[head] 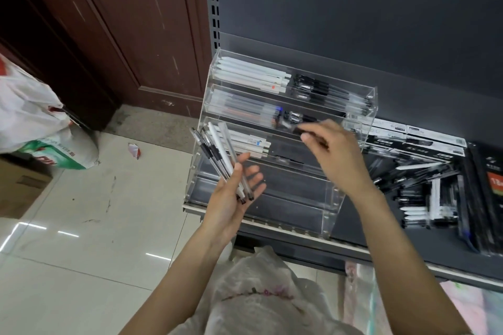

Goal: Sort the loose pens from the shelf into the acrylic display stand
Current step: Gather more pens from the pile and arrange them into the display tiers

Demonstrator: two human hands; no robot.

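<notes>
A tiered clear acrylic display stand (329,200) stands on the dark shelf (353,228). Its upper tiers hold rows of white pens (253,75) and black pens (326,92). My left hand (231,196), palm up in front of the stand's left side, grips a bundle of several mixed white, clear and black pens (217,153). My right hand (334,155) pinches a black pen (300,129) over the right half of the second tier. A heap of loose pens (419,196) lies on the shelf to the right.
Flat black and white pen boxes (416,141) lie behind the loose heap. A white plastic bag (261,294) hangs below my arms. Another bag (32,122) and a cardboard box (19,185) sit on the tiled floor at left, by a brown door.
</notes>
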